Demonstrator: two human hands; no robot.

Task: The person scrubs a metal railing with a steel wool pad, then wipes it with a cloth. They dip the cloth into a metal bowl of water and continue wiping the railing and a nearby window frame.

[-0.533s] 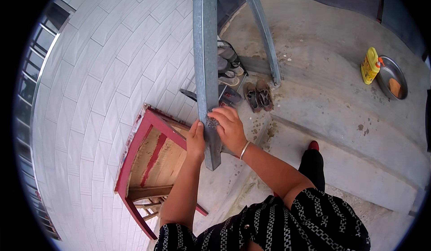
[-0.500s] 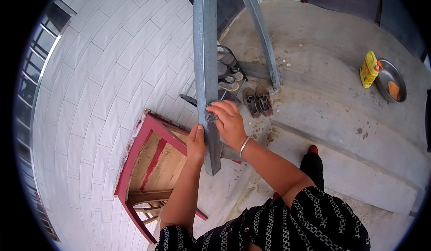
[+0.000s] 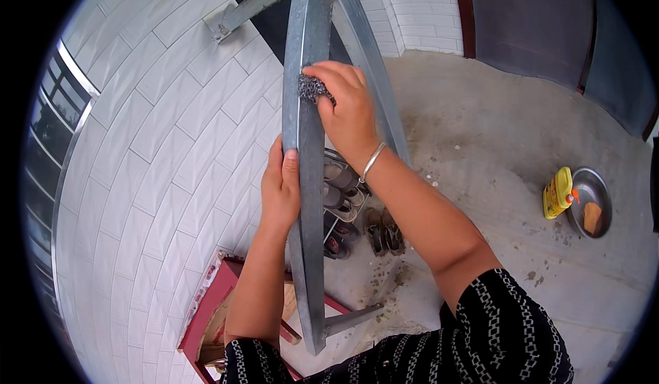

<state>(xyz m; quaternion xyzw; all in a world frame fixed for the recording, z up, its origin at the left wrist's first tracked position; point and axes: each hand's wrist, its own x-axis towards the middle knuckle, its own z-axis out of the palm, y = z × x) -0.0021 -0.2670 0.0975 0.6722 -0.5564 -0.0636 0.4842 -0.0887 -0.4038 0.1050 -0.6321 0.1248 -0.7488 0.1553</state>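
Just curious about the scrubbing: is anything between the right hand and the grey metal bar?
Yes. In the head view, a wad of steel wool sits pressed between the right hand and the metal bar.

The metal frame (image 3: 305, 178) runs past the top edge. It hides part of the shoes (image 3: 343, 209) and the red stool (image 3: 206, 308).

grey metal frame (image 3: 305, 178), yellow bottle (image 3: 557, 193), red stool (image 3: 206, 315), white tiled wall (image 3: 158, 150)
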